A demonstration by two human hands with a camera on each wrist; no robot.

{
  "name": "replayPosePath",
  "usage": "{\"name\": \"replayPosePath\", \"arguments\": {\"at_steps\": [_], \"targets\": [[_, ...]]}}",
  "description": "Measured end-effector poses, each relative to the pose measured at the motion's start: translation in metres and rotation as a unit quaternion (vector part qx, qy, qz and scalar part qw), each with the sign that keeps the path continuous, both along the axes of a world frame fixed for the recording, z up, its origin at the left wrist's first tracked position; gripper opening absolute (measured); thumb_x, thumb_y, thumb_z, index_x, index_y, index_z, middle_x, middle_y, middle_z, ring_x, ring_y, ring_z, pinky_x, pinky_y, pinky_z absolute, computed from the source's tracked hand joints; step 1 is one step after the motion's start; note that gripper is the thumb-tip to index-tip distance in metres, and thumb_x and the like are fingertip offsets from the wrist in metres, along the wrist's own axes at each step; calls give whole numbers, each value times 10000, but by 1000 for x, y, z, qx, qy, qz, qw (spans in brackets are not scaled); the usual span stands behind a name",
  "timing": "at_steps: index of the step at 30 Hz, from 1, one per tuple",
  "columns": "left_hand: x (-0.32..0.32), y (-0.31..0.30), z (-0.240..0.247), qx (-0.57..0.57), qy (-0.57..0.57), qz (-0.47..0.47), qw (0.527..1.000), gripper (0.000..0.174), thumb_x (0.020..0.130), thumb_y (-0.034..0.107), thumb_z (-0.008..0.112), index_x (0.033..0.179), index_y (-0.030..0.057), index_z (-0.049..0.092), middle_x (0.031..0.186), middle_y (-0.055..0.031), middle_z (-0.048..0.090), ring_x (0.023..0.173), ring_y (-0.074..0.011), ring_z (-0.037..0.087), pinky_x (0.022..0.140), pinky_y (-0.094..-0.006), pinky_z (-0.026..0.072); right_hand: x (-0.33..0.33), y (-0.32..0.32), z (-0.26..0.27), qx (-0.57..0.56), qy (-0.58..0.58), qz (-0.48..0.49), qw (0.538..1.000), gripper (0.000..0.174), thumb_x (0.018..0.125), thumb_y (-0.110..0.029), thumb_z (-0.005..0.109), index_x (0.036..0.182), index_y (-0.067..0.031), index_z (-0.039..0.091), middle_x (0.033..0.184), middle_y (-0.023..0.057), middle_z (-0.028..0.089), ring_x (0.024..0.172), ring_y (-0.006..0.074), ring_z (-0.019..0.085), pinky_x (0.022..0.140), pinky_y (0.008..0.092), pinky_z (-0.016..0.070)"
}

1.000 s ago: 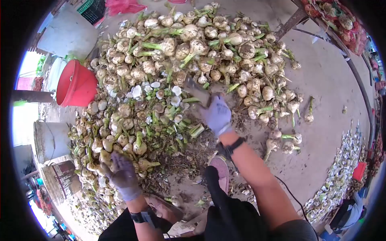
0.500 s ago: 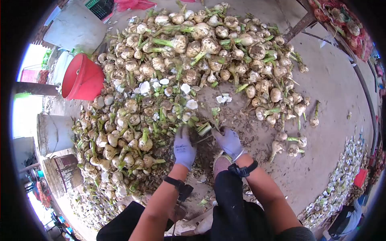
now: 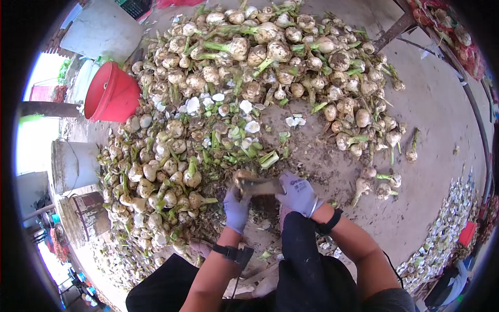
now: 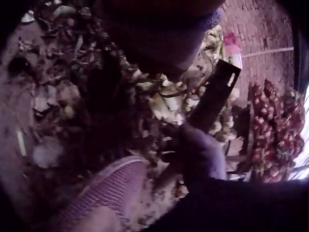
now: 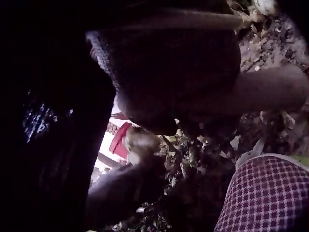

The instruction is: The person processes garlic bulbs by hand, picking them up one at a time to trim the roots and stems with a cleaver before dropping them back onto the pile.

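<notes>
The gloved right hand (image 3: pixel 298 195) grips a broad-bladed knife (image 3: pixel 265 186) by its handle, the blade pointing left toward the other hand. In the gloved left hand (image 3: pixel 236 209) is a garlic bulb (image 3: pixel 242 177), held at the knife's left end. Whether the edge touches the bulb cannot be told. In the left wrist view the dark blade (image 4: pixel 215 99) rises from the right hand (image 4: pixel 205 152). The right wrist view shows a blurred pale bulb (image 5: pixel 140 144) above the dim left hand (image 5: pixel 128 188). Cut green stems (image 3: pixel 268 159) lie just beyond the knife.
A large heap of garlic with stems (image 3: pixel 275 50) spreads across the back; trimmed bulbs (image 3: pixel 150 170) are piled at the left. Beside them stand a red bucket (image 3: pixel 114 93) and a whitish bucket (image 3: pixel 75 165). White peelings (image 3: pixel 439 234) cover ground at the right. A patterned shoe (image 5: pixel 268 193) is close below the hands.
The left hand has come from the left pile to in front of the body and now holds a bulb. The right hand has drawn nearer the body with the knife, its blade now beside the bulb.
</notes>
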State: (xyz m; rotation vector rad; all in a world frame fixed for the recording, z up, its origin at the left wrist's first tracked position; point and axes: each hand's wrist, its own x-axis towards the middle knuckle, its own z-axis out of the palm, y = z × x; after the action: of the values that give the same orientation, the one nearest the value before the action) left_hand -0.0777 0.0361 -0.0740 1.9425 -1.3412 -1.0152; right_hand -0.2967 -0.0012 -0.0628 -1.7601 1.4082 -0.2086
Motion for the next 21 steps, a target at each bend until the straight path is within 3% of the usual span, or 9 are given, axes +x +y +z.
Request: {"name": "replayPosePath", "arguments": {"at_steps": [3,4,6,8,10,12,14,16,21], "targets": [[1,23,-23,34,384,63,921,456,820,61,673,1242,54,499,1156,-128,579,1005,-251,612,876,-383,520,3,0,34,-54,-45,51,996,438,749,-344,634,1019,-7,558,1019,187,562,926,352,597,780,434,485],[-4,10,-2,34,383,63,921,456,820,61,673,1242,54,499,1156,-128,579,1005,-251,612,876,-383,520,4,-2,51,-82,-9,83,993,423,715,-325,644,991,-17,556,1007,172,555,901,340,597,761,426,482],[-21,-30,62,118,725,213,644,519,877,124,636,1336,88,396,1146,-115,573,1034,-229,600,908,-390,525,2,-4,79,-108,28,116,987,409,681,-306,653,962,-26,554,995,158,549,876,327,598,741,417,480],[-17,-26,60,80,706,151,687,478,950,244,541,1368,100,359,1182,-120,558,1098,-229,573,953,-398,509,-4,-10,98,-154,-17,89,984,401,634,-283,659,938,-45,550,991,132,532,855,300,593,713,396,469],[-22,-27,80,33,503,-8,863,442,983,261,468,1378,100,351,1225,-127,542,1121,-253,566,976,-407,491,-3,-17,117,-139,6,88,986,419,618,-287,658,947,-50,552,1014,128,548,859,311,597,718,403,473],[-18,-27,78,78,541,31,837,470,953,208,532,1374,99,353,1243,-143,532,1106,-261,575,980,-406,489,-3,-20,119,-124,28,85,988,437,602,-291,656,956,-56,553,1037,123,564,864,321,601,724,410,478],[-14,-29,82,190,672,118,706,549,882,90,624,1365,96,364,1249,-144,526,1118,-247,565,981,-399,487,-2,-19,115,-157,0,117,981,457,600,-309,652,973,-61,562,1036,126,562,864,319,600,731,419,474],[-11,-26,74,176,662,104,721,586,836,61,676,1342,73,382,1195,-141,565,1092,-218,581,961,-374,497,-2,-18,116,-158,1,125,979,460,599,-316,651,974,-63,568,1037,128,563,856,319,601,722,420,475],[-13,-21,85,94,376,-82,918,572,785,51,723,1270,40,421,1067,-97,629,997,-171,611,873,-314,520,-10,-5,81,-193,-14,124,973,411,632,-302,639,967,-71,584,932,142,581,787,329,606,668,412,481]]}}
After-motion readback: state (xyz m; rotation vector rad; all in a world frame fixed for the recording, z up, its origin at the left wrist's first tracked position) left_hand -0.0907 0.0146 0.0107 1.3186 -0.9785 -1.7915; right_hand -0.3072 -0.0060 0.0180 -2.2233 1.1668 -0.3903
